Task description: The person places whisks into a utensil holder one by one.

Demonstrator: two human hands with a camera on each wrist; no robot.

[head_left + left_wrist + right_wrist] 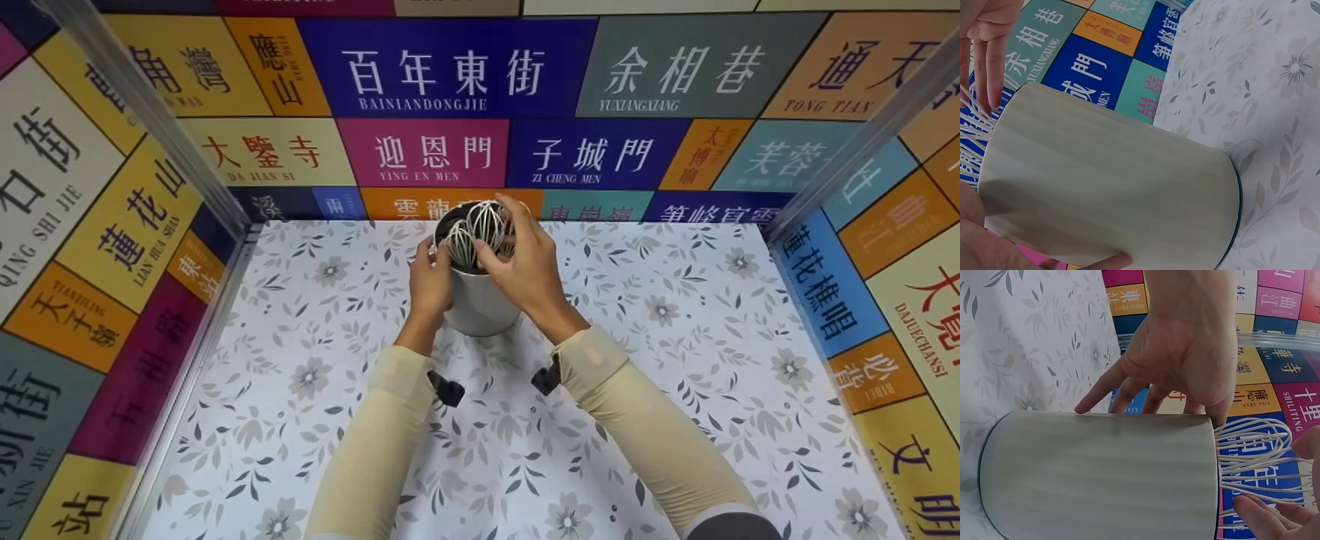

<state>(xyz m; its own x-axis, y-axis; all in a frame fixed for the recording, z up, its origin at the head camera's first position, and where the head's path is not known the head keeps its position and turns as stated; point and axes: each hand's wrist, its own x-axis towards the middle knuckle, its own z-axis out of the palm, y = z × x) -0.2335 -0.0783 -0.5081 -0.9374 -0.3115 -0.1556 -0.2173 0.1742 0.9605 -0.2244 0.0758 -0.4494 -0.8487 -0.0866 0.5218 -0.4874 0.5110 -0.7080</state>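
Note:
A pale, matte cylindrical utensil holder [482, 304] stands upright on the table, with wire whisk heads sticking out of its dark mouth. My left hand [430, 285] holds the holder's left side. In the right wrist view, that hand's fingers [1098, 391] lie along the wall and its thumb comes over the rim. Over the mouth, my right hand [531, 262] has thumb and fingers around the right whisk [489, 221]. The other whisk head [458, 244] sits beside it, closer to my left thumb. Whatever lies deeper inside the holder is hidden.
The tabletop [315, 450] has a white cover with grey flowers and leaves. Behind it rises a back wall [442, 67] of colourful panels with printed characters, close beyond the holder. Similar panels flank both sides, with clear strips [172, 142] at the corners.

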